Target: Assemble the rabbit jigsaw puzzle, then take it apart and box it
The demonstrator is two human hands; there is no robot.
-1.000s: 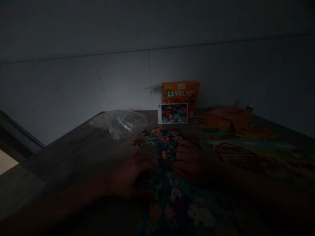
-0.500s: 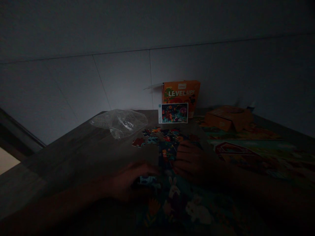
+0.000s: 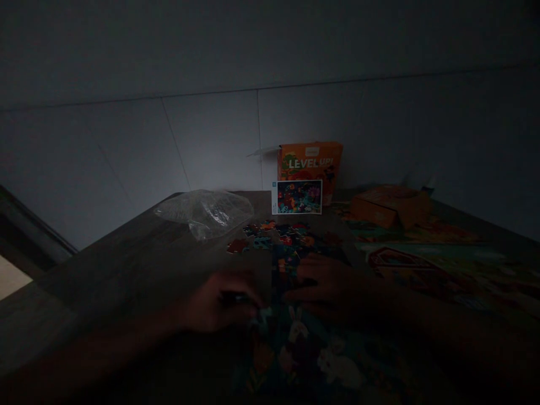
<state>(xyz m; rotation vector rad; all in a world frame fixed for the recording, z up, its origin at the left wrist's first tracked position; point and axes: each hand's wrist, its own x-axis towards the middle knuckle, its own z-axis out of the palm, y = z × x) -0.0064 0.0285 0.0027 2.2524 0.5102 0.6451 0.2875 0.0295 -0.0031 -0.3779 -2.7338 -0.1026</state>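
The scene is very dark. My left hand (image 3: 221, 301) is at the left edge of a partly joined jigsaw puzzle (image 3: 301, 351) with white rabbits on it. Its thumb and fingers are curled together in a pinch at a bluish puzzle piece (image 3: 262, 319), partly hidden by the fingertips. Across the puzzle's upper part lies my right hand (image 3: 320, 281), fingers stretched out and resting on the joined pieces. Just beyond it are several loose puzzle pieces (image 3: 261, 242), some overlapping the puzzle's far end.
A crumpled clear plastic bag (image 3: 211, 214) lies at the back left of the grey table (image 3: 139, 259). A picture card (image 3: 299, 198) leans on an orange box (image 3: 310, 157) against the wall. To the right, another orange box (image 3: 388, 208) rests near a colourful finished puzzle (image 3: 442, 270).
My left hand has drawn slightly left and its fingers have curled in at the bluish piece. My right hand has slid a little down and left on the puzzle.
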